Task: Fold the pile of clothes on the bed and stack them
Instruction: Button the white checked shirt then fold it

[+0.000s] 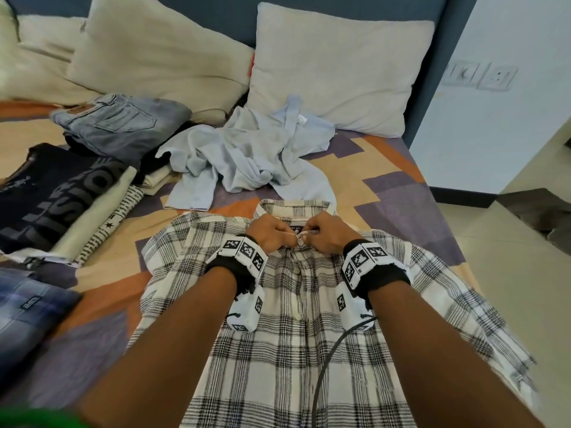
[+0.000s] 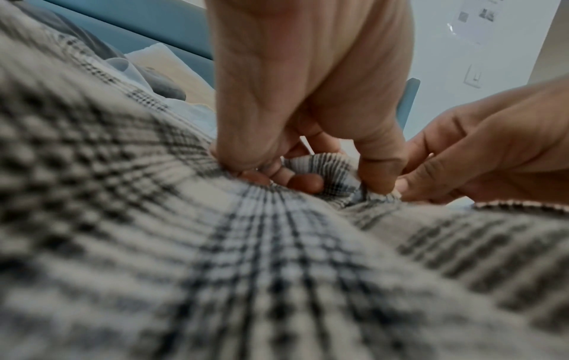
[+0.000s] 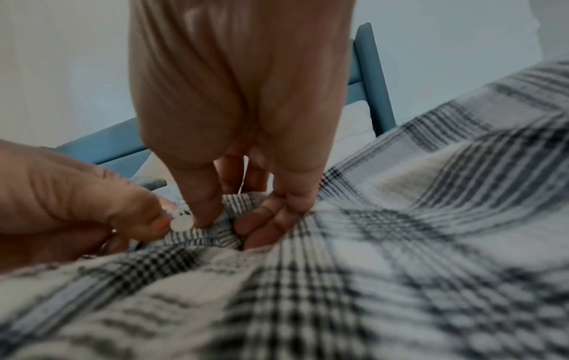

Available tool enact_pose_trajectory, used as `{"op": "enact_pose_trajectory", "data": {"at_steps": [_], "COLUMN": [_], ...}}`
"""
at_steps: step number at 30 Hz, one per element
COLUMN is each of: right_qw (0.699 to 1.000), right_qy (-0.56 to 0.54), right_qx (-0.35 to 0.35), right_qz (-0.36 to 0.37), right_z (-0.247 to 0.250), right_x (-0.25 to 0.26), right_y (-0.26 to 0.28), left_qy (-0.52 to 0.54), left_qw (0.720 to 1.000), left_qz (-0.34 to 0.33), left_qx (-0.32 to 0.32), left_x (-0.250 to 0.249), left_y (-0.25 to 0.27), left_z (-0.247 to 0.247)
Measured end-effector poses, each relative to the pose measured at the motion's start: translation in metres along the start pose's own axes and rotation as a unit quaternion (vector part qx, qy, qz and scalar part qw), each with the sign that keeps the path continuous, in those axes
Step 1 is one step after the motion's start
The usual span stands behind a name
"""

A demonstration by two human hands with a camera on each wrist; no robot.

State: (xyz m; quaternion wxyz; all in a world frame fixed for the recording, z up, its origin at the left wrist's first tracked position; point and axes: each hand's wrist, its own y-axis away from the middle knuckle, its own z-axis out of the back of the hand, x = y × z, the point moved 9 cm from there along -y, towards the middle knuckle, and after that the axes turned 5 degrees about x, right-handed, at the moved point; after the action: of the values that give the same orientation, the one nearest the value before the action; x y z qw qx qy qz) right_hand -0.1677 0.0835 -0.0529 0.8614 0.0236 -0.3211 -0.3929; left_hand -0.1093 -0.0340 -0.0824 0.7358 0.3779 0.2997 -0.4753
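Note:
A black-and-white plaid shirt [image 1: 290, 335] lies flat, front up, on the bed, collar away from me. Both hands meet just below the collar. My left hand [image 1: 272, 236] pinches the left placket edge [image 2: 335, 180] between thumb and fingers. My right hand [image 1: 324, 234] pinches the other placket edge, its thumb beside a white button [image 3: 182, 223]. A crumpled light blue shirt [image 1: 247, 156] lies beyond the collar. Folded grey jeans [image 1: 123, 122] and a folded dark printed T-shirt [image 1: 58, 193] sit on stacks at the left.
Cream pillows [image 1: 333, 69] lean on the blue headboard [image 1: 216, 13]. Blue denim [image 1: 27, 304] lies at the left edge. The patterned bedsheet [image 1: 401, 168] ends on the right at a tiled floor [image 1: 509, 273]. A black cable [image 1: 324, 366] crosses the plaid shirt.

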Motion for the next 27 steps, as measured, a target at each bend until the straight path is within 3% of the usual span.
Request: {"op": "enact_pose_trajectory", "data": {"at_steps": [4,8,11,13,17,22,27], "right_qw": [0.997,0.970,0.987,0.994,0.990,0.975,0.970], "right_qy": [-0.055,-0.098,-0.097,-0.037,-0.016,-0.130,-0.198], "right_qx": [-0.052,-0.224,-0.123,-0.087,-0.120,-0.144,-0.109], "right_qz": [-0.010,-0.002,-0.025,-0.048,-0.078,-0.111,-0.088], "right_z": [-0.001,0.006,-0.026,-0.042,-0.036,-0.033,-0.039], "right_x": [-0.007,0.000,0.004,0.004,0.000,-0.016,-0.018], "right_y": [0.007,0.046,0.063,0.068,0.069,0.077,0.075], "left_qy": [0.029,0.029,0.009,0.049,0.077,-0.073,-0.155], "left_qw": [0.999,0.997,0.982,0.972,0.985,0.986,0.979], "left_qz": [0.011,-0.031,-0.064,-0.036,0.065,0.078,0.093], "left_qx": [-0.012,-0.064,-0.177,-0.226,-0.139,-0.126,-0.091], "left_x": [0.001,-0.013,-0.028,-0.030,-0.011,-0.008,-0.021], "left_y": [0.001,0.008,0.032,0.057,0.085,0.082,0.078], "left_z": [0.001,0.008,0.029,0.034,-0.006,-0.030,-0.032]}}
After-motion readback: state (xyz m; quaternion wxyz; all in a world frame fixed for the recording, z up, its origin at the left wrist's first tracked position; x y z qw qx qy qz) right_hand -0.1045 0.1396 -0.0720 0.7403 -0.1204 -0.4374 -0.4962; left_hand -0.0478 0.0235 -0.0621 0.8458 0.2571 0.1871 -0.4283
